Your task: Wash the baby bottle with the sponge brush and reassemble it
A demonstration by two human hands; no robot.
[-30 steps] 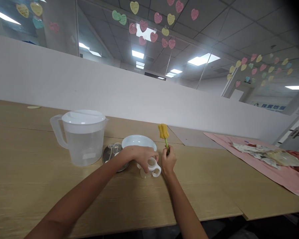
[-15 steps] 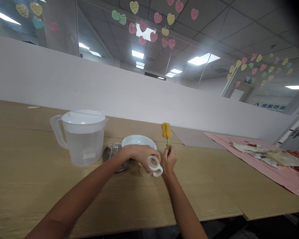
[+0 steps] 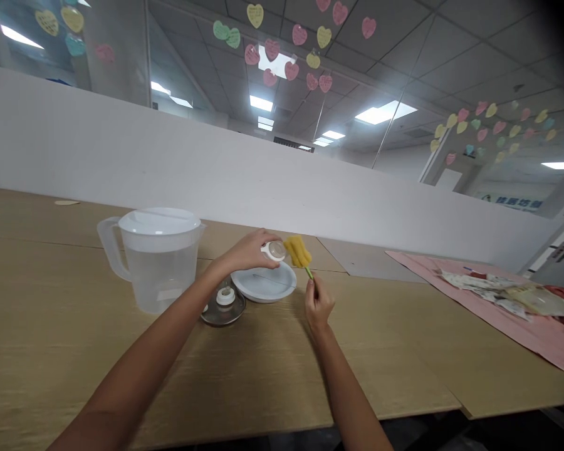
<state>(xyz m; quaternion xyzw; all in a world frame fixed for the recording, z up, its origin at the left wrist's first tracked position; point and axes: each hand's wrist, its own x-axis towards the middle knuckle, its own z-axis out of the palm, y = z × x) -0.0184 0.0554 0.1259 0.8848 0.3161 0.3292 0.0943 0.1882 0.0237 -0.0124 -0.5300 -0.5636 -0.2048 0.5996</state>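
Yellow sponge [image 3: 298, 251] is poking up from a green stick [image 3: 309, 273]. The right hand [image 3: 318, 304] is pinching the stick low down, with its fingers almost shut, so the soft, bumpy top is sticking out free. The left hand [image 3: 248, 252] is curling its fingers partly shut around a clear cup [image 3: 276, 250] with a white rim. The cup is tipping over, so its round mouth is facing out beside the sponge; I cannot tell if they are touching. Both are hanging above a pale bowl [image 3: 266, 293], maybe so drips can fall in. The bowl is sitting in the middle of the counter [image 3: 244, 382], toward the back edge. A shiny tray [image 3: 222, 319] is resting just beside it, holding a white ring [image 3: 225, 297].
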